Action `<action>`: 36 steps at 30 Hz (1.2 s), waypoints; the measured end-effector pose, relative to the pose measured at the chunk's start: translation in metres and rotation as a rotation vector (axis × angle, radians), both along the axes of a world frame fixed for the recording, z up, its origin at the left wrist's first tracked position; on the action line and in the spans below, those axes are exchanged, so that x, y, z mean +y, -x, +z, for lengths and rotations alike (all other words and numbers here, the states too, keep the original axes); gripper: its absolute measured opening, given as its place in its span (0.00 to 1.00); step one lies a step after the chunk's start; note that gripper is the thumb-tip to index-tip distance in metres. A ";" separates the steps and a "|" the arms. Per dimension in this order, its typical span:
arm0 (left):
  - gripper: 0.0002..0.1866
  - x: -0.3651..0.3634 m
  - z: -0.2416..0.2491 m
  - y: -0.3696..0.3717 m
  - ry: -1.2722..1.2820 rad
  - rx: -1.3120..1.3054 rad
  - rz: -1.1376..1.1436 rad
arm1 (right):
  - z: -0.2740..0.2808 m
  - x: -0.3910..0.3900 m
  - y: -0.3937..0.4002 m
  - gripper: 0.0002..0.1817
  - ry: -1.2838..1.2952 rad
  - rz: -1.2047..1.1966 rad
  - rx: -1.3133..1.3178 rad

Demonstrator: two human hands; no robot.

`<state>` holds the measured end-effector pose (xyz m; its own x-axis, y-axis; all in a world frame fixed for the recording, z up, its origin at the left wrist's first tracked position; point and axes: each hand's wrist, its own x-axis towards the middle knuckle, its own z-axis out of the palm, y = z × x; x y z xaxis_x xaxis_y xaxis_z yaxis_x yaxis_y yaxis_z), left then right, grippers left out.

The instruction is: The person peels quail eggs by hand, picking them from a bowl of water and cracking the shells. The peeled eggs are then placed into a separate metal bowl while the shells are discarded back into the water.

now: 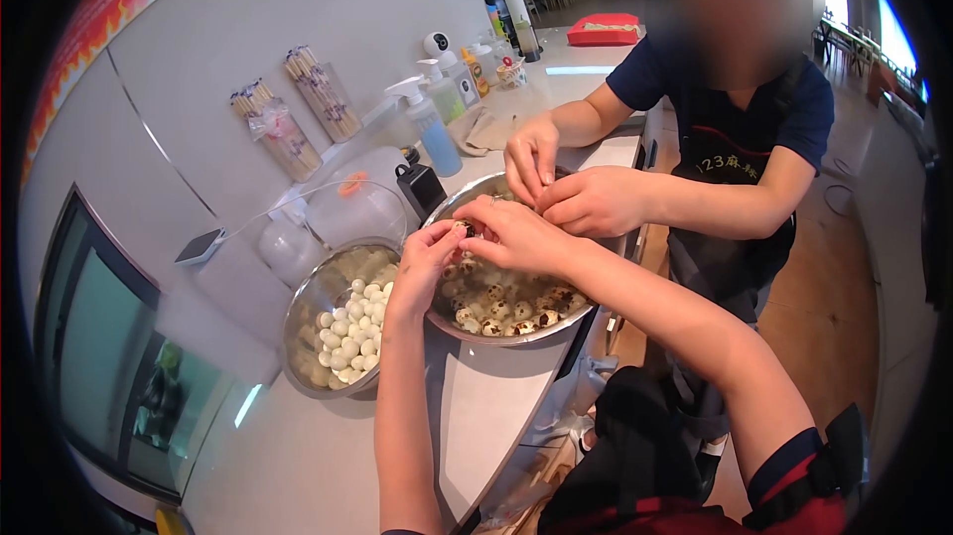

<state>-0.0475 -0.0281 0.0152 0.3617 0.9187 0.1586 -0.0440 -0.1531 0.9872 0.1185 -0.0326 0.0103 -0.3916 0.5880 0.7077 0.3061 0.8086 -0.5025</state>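
Note:
Between the fingertips of my left hand (427, 257) and my right hand (516, 234) is a speckled quail egg (465, 228), gripped by both. They hold it over a steel bowl (508, 338), where several more speckled eggs (522, 311) lie in cloudy water. To the left stands a second steel bowl (295, 338) with many peeled white eggs (349, 333). Whether the shell of the egg in my fingers is cracked, I cannot make out. Fingers and forearms cover part of the egg bowl.
Across the bowl, a co-worker's hands (556, 188) work close to mine. Soap bottles (433, 128), a black box (421, 190) and a clear plastic container (357, 212) stand along the wall. A phone (202, 246) on a cable is at left; a red tray (604, 30) sits farther back.

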 end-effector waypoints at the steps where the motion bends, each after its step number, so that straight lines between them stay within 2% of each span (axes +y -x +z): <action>1: 0.11 0.000 0.001 0.000 -0.005 -0.039 -0.016 | -0.003 0.006 0.001 0.15 -0.049 0.016 0.030; 4: 0.11 -0.003 0.004 -0.002 0.098 -0.163 -0.079 | 0.000 0.006 0.000 0.13 -0.060 0.021 0.069; 7: 0.13 -0.007 0.009 -0.004 0.158 -0.114 -0.113 | 0.004 0.002 -0.002 0.13 -0.114 -0.036 0.037; 9: 0.14 -0.002 0.004 0.000 0.121 -0.109 -0.121 | 0.005 0.000 -0.003 0.13 0.008 -0.010 0.038; 14: 0.14 -0.001 0.001 0.004 0.070 -0.102 -0.079 | 0.007 -0.002 0.000 0.12 0.047 0.011 0.069; 18: 0.11 -0.002 0.003 0.001 0.145 -0.276 -0.142 | 0.017 -0.010 -0.001 0.11 0.146 0.027 0.152; 20: 0.10 0.002 0.003 0.004 0.134 -0.324 -0.153 | 0.016 -0.008 -0.001 0.11 0.113 -0.012 0.084; 24: 0.09 0.006 -0.002 0.005 0.175 -0.470 -0.185 | 0.013 -0.008 0.000 0.12 0.123 0.063 0.107; 26: 0.08 0.003 0.000 0.007 0.222 -0.502 -0.257 | 0.010 -0.005 0.005 0.10 0.211 0.155 0.303; 27: 0.08 0.005 -0.003 0.006 0.241 -0.563 -0.265 | 0.013 -0.008 0.005 0.10 0.288 0.152 0.329; 30: 0.09 -0.001 0.000 0.001 0.237 -0.644 -0.279 | 0.018 -0.011 0.006 0.10 0.307 0.220 0.386; 36: 0.09 -0.002 0.002 -0.001 0.203 -0.553 -0.239 | 0.013 -0.007 0.000 0.12 0.352 0.144 0.321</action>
<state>-0.0465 -0.0299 0.0169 0.4749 0.8542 0.2116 -0.5657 0.1122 0.8169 0.1181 -0.0394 0.0236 -0.2811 0.7687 0.5745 -0.0115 0.5959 -0.8030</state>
